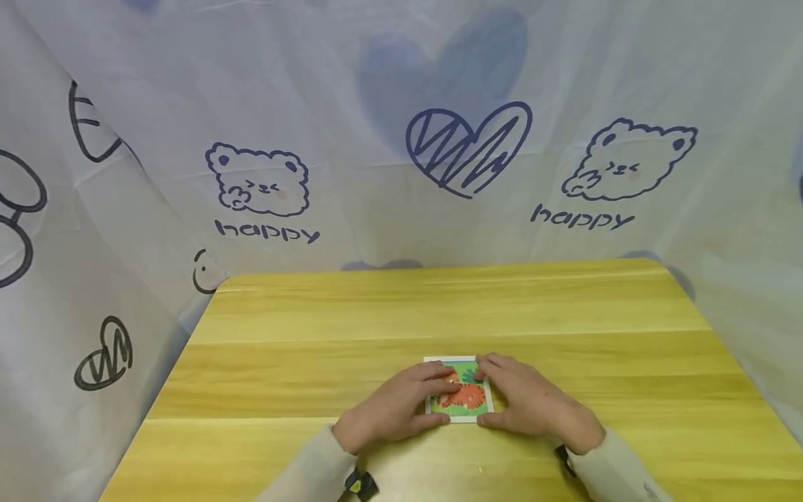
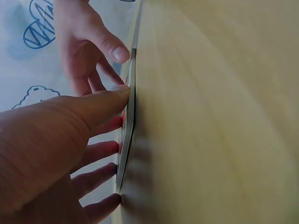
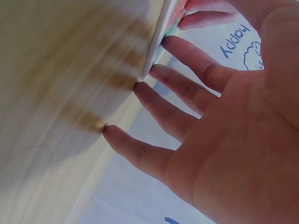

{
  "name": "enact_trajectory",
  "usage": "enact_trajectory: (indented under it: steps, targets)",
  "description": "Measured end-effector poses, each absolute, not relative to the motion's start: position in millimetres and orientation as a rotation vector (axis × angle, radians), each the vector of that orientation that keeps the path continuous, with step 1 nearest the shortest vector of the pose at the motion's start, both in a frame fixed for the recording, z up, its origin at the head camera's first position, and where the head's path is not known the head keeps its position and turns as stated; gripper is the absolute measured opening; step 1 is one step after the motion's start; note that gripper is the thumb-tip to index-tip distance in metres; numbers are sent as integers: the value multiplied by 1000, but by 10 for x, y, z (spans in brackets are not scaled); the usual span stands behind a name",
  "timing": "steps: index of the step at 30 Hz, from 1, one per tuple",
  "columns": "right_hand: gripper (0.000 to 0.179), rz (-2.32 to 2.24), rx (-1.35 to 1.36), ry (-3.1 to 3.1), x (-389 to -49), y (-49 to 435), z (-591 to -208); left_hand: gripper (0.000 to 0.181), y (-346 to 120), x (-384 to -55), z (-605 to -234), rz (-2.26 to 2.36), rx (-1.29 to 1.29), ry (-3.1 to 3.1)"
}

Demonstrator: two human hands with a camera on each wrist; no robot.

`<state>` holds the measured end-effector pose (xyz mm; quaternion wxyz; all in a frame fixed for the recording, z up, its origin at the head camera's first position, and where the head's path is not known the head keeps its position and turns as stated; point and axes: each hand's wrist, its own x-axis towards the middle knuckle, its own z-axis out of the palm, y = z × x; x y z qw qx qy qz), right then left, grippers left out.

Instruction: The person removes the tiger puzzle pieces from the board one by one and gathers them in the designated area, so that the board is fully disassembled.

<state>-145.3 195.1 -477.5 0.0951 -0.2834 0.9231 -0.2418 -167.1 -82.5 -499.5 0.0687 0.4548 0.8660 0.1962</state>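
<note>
A small square picture board [image 1: 472, 397] with a white border lies on the wooden table, showing an orange-red striped animal on green. My left hand [image 1: 401, 401] rests over its left side, fingers spread across the picture and thumb at the near edge. At its right side is my right hand [image 1: 533, 401], fingertips at the far right corner and thumb by the near right corner. The left wrist view shows the board's thin grey edge [image 2: 131, 98] beside the left thumb. In the right wrist view, the right fingers extend fairly straight, tips along the edge and tabletop.
The light wooden table [image 1: 301, 362] extends around both hands. A pale cloth [image 1: 364, 188] with hearts, bears and "happy" lettering hangs behind it and at the sides. Dark straps [image 1: 360, 482] sit at the wrists, by the pale sleeves.
</note>
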Motion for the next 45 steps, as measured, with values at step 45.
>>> enact_trajectory:
  steps: [45]
  targets:
    - [37, -719, -549, 2926, -1666, 1813, -4804, 43, -768, -1564, -4955, 326, 1474, 2551]
